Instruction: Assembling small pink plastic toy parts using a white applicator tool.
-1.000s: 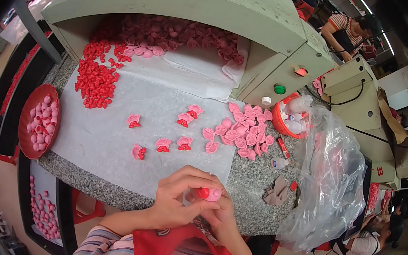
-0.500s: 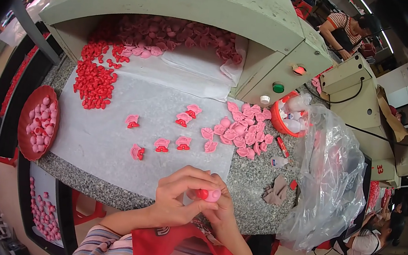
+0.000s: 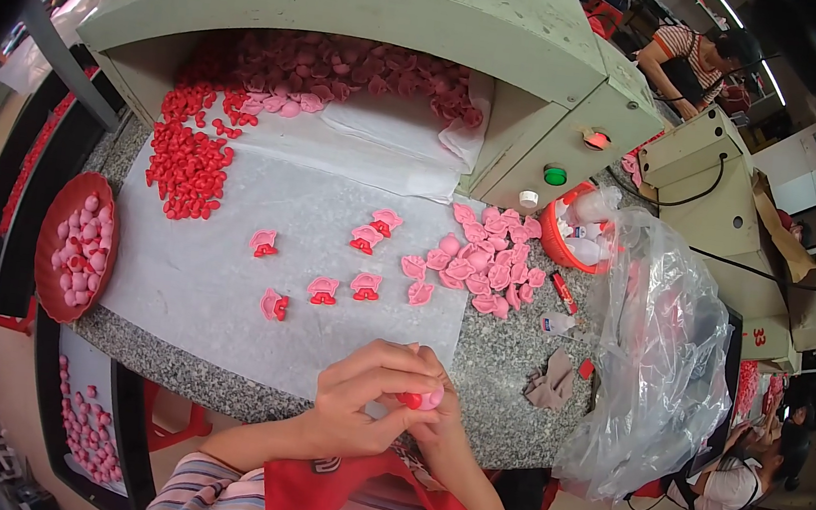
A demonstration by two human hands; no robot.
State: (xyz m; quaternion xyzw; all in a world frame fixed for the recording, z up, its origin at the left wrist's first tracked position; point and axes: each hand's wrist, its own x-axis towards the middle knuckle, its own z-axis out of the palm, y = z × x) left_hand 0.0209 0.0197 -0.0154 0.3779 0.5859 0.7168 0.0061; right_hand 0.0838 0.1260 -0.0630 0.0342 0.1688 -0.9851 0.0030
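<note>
At the table's front edge I hold a small pink-and-red plastic piece (image 3: 431,397) between both hands. My left hand (image 3: 357,395) pinches its red end between thumb and fingers. My right hand (image 3: 447,418) closes round the pink end, with its fingers partly hidden behind the left ones. On the white sheet (image 3: 194,276) beyond lie several joined pieces, each a pink shell-like part with a red foot part, such as this one (image 3: 323,291). A heap of loose pink shell-like parts (image 3: 489,254) lies to the right, and a pile of small red parts (image 3: 187,164) to the left.
A green-grey metal housing (image 3: 356,7) arches over the back, with more pink and red parts inside. At left stands a red basket (image 3: 45,279) of pink balls. An orange tub (image 3: 555,221) of bottles and a clear plastic bag (image 3: 655,384) are at right. Other people work nearby.
My hands have shifted very slightly, and the piece between them is turned a little, with less of its pink end showing. The parts on the sheet lie as before.
</note>
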